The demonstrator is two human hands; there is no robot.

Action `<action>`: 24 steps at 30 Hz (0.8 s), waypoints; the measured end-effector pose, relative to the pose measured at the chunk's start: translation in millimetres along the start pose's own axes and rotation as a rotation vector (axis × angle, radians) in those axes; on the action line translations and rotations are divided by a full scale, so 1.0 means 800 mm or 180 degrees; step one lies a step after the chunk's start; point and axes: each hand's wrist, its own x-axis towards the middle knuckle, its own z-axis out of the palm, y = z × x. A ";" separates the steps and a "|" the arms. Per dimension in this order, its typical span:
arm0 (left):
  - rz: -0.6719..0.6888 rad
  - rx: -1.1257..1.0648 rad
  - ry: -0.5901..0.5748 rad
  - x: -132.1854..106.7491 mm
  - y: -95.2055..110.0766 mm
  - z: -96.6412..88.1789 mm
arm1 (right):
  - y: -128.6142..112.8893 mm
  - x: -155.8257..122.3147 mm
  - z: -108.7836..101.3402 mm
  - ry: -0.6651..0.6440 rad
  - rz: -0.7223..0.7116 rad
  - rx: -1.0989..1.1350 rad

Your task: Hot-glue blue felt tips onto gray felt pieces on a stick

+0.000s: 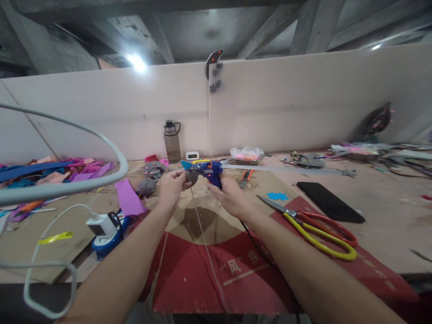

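bare left hand (pixel 169 186), bare right hand (pixel 232 195), and bare forearms (pixel 126 258) too, tapering smoothly to slim wrists (pixel 164 208)!

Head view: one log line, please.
left hand: holding grey piece | right hand: gripping blue glue gun | scissors: beside black phone

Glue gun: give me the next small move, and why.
Probably squeeze a small dab from the blue glue gun onto the dark grey piece: the left hand holds it, the right hand points the gun's front end at it, and a pale glue stick juts from the gun's back.
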 end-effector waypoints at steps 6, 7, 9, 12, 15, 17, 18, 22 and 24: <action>0.0023 0.0008 -0.0012 -0.002 0.004 0.000 | 0.001 0.000 0.000 0.0015 0.0041 0.0027; 0.0024 0.0010 -0.0004 -0.002 0.004 0.000 | 0.001 0.000 -0.001 0.0021 0.0027 0.0038; 0.0032 0.0020 0.0006 -0.002 0.004 0.000 | 0.000 0.000 -0.001 0.0027 0.0007 0.0068; 0.0058 0.0025 0.0015 -0.002 0.004 0.000 | 0.000 0.000 -0.001 0.0022 0.0013 0.0083; 0.0074 0.0014 -0.0001 -0.001 0.002 -0.001 | 0.000 0.001 -0.001 0.0041 -0.0003 0.0066; 0.0071 0.0006 0.0012 0.000 0.001 -0.001 | 0.000 0.001 -0.001 0.0065 -0.0009 0.0067; 0.0073 0.0005 0.0022 0.000 0.001 -0.002 | 0.000 0.001 -0.001 0.0071 0.0008 0.0062; 0.0063 -0.0001 0.0041 0.003 -0.001 -0.003 | -0.001 0.000 -0.003 0.0066 0.0085 0.0036; 0.0069 -0.0006 0.0053 0.003 -0.001 -0.004 | -0.001 0.000 -0.004 0.0090 0.0044 0.0041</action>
